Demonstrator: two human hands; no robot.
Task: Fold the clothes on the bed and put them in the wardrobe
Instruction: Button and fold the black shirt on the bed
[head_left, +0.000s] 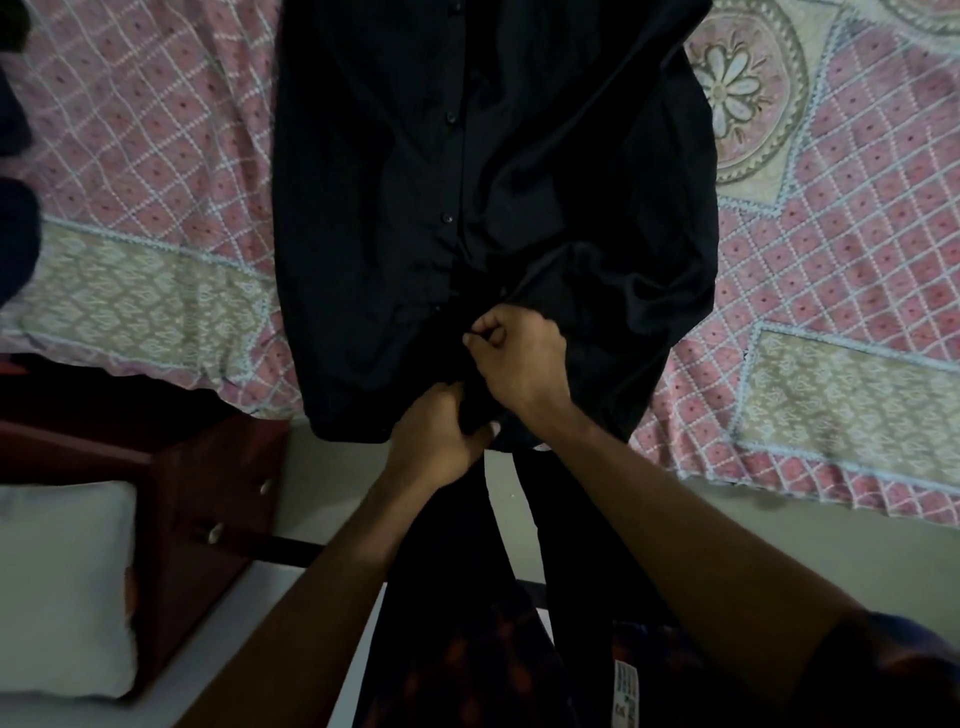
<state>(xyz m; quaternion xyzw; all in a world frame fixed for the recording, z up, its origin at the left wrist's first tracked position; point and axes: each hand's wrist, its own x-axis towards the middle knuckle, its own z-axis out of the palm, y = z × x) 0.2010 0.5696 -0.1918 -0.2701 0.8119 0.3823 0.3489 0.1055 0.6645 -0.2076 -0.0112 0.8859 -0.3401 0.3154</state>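
A black button-front shirt (467, 182) lies spread flat on the bed, buttons facing up, its lower hem hanging over the near edge. My left hand (436, 436) grips the fabric at the bottom of the button placket. Just above it, my right hand (514, 358) pinches the shirt's front edge with curled fingers. Both hands sit close together at the hem's middle. The shirt's collar end runs out of view at the top.
The bed wears a pink and cream patterned cover (831, 260). More dark clothing (15, 208) lies at the far left edge. A dark red wooden cabinet (202, 519) stands on the floor at left, with a white cushion (62, 587) beside it.
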